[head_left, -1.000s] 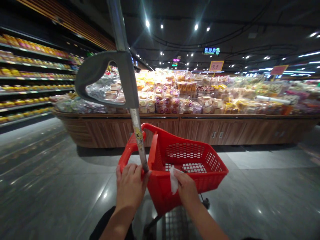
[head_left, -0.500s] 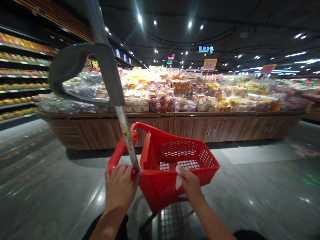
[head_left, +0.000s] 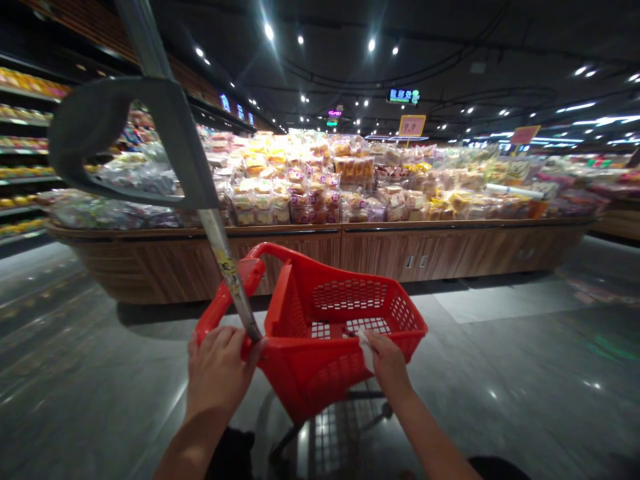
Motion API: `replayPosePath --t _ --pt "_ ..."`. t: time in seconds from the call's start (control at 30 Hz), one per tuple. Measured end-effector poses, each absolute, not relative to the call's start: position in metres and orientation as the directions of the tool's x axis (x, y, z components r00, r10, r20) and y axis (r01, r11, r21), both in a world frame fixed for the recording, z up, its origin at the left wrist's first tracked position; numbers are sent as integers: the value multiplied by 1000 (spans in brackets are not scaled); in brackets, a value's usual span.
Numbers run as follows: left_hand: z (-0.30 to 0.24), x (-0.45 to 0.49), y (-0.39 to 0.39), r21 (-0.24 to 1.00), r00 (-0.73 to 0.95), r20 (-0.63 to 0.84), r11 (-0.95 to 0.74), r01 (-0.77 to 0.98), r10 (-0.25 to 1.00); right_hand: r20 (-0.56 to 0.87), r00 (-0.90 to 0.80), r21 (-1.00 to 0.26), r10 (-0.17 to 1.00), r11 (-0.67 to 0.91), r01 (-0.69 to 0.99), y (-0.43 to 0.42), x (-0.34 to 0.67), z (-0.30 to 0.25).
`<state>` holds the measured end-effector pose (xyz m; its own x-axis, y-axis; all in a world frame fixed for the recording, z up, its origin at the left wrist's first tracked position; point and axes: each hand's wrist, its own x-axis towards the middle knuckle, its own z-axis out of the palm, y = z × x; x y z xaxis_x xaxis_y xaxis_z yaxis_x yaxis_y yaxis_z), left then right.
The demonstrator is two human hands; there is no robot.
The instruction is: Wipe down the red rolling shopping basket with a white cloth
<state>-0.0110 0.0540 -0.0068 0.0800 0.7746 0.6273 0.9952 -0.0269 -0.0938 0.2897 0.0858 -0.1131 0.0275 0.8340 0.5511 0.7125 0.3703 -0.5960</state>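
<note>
In front of me stands a red plastic shopping cart (head_left: 320,373) with a perforated basket. My left hand (head_left: 219,367) is wrapped over the near corner of its red handle. My right hand (head_left: 387,360) pinches a white tissue (head_left: 367,352) against the near rim of the basket, right of the middle. A metal pole (head_left: 230,267) with a grey looped grip (head_left: 193,153) rises from beside my left hand and leans to the left. Where the pole's lower end is fixed, I cannot tell.
Behind the cart runs a long wooden display counter (head_left: 295,257) heaped with packaged baked goods (head_left: 310,193). Stocked shelves (head_left: 25,160) line the far left. A price sign (head_left: 412,126) stands above the goods. Grey tiled floor (head_left: 480,380) surrounds the cart.
My right hand has slid the tissue rightward along the near rim. My left hand keeps its hold on the handle. The whole view has shifted, so the cart and pole appear further left.
</note>
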Motion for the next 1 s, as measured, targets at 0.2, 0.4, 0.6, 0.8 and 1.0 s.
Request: replayPosePath --t 0.2,0.4,0.6,0.8,1.0 --pt "-12 -15 64 41 25 799 -95 995 600 515 16 -602 857 348 719 87 271 -105" --pt "-27 43 47 39 187 902 -506 862 388 488 -10 -631 873 361 687 90 259 -96" --pt "-44 99 80 10 354 560 -433 901 749 561 114 -659 820 360 661 102 316 -102" --pt "-55 104 89 9 270 516 -320 947 813 554 118 -518 824 230 824 97 336 -118" --pt "-54 104 88 14 256 516 -307 951 817 581 -79 -485 810 423 765 87 286 -126"
